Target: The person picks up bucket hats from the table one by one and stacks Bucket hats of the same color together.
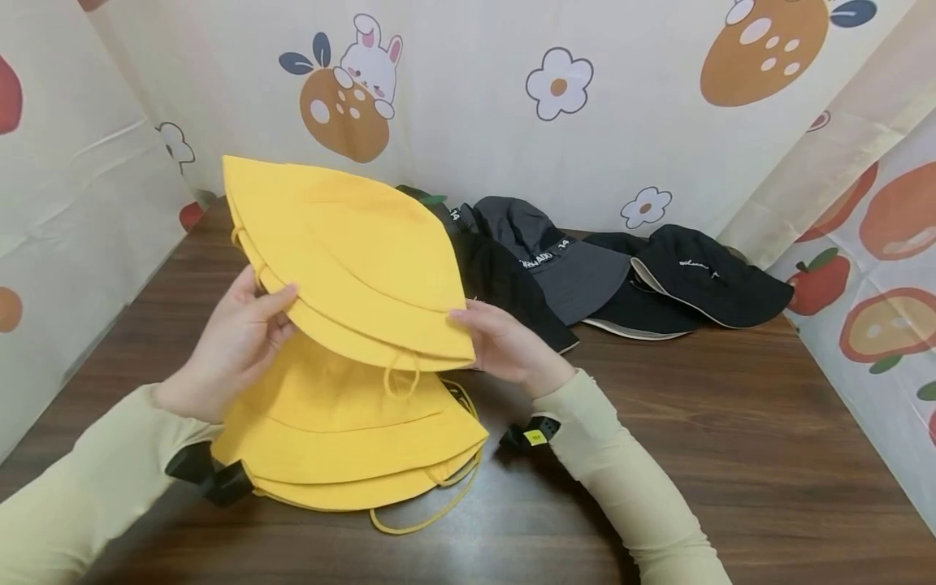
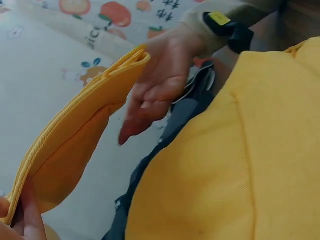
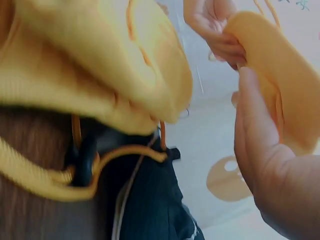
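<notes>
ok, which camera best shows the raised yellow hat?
Head: the raised yellow hat shows its broad side nearly whole. Left wrist sees it nearly edge-on; right wrist, only part, cut off at the frame's right edge.

Bright; sheen on table (image 1: 512, 520); yellow hat (image 3: 100, 65) blurred in right wrist view.

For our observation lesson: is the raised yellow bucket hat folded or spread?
Folded flat: the raised bucket hat looks thin in the left wrist view, brim layers together.

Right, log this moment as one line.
left hand: pinches raised yellow hat | right hand: touches its right end | table: more yellow headwear below, dark caps behind
</notes>
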Available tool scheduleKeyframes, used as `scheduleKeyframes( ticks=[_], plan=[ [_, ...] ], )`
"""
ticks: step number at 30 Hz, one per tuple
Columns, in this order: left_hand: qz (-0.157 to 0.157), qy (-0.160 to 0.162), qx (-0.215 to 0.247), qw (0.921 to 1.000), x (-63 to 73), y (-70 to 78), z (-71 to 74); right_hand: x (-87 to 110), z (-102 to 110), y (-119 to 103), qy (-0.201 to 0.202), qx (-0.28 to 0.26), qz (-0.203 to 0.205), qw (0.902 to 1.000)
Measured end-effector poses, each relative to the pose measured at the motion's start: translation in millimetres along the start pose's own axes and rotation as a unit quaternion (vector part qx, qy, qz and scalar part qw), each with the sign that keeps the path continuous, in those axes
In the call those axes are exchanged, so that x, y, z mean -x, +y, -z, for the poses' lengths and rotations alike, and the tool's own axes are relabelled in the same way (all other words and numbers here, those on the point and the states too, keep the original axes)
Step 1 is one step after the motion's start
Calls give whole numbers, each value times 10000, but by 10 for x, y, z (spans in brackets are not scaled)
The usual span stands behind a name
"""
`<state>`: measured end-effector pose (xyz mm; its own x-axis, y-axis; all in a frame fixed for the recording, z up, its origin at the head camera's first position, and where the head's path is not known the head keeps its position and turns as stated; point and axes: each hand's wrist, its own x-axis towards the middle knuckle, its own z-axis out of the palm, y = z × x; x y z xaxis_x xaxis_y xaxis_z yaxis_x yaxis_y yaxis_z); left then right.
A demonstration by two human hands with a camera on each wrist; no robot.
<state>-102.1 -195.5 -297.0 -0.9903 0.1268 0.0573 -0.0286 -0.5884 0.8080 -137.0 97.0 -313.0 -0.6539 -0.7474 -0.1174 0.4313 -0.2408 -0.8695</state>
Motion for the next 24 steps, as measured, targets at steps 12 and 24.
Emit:
scheduleKeyframes(
  ticks=[12,24],
  plan=[
    [-45,-91,-754,9971,14,-103,-117,-62,-88,75,1242,550,219,9905],
    [815,463,-1661,9816,54,117,259,36,9,27,983,814,769,9888]
  ],
)
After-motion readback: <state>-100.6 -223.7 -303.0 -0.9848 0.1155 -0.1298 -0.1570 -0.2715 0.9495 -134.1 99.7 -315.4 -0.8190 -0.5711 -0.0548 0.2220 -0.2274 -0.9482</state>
